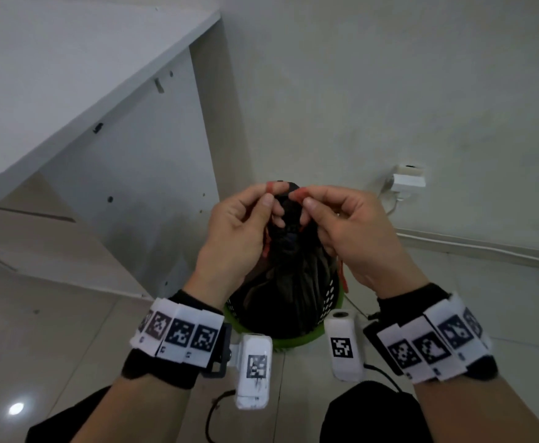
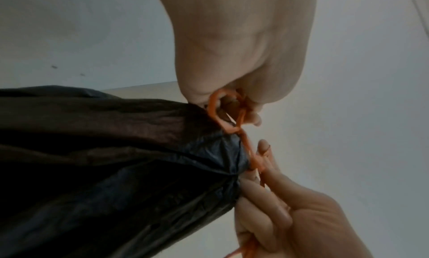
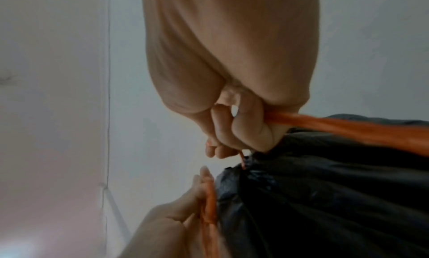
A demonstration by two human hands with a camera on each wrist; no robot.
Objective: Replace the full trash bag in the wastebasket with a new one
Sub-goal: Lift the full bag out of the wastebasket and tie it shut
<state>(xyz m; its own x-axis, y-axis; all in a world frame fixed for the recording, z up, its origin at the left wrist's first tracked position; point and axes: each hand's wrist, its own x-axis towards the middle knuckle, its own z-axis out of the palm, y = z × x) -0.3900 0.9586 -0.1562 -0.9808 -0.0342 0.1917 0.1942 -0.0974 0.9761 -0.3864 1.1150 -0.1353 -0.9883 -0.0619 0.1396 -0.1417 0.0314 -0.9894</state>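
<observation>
A full black trash bag (image 1: 288, 276) stands gathered to a bunched neck in the green wastebasket (image 1: 296, 340) on the floor. Orange drawstrings (image 1: 296, 195) run from the neck. My left hand (image 1: 245, 219) pinches one orange string beside the neck, and my right hand (image 1: 335, 225) pinches the other on the opposite side. In the left wrist view the drawstring (image 2: 234, 118) loops and crosses over the bag (image 2: 116, 161) between both hands. In the right wrist view a string (image 3: 348, 131) stretches taut from my right fist across the bag (image 3: 325, 207).
A white cabinet side panel (image 1: 127, 174) stands left of the basket. A white wall plug with a cable (image 1: 407, 180) sits behind on the right, and a cable channel (image 1: 485, 247) runs along the wall base. Pale tiled floor surrounds the basket.
</observation>
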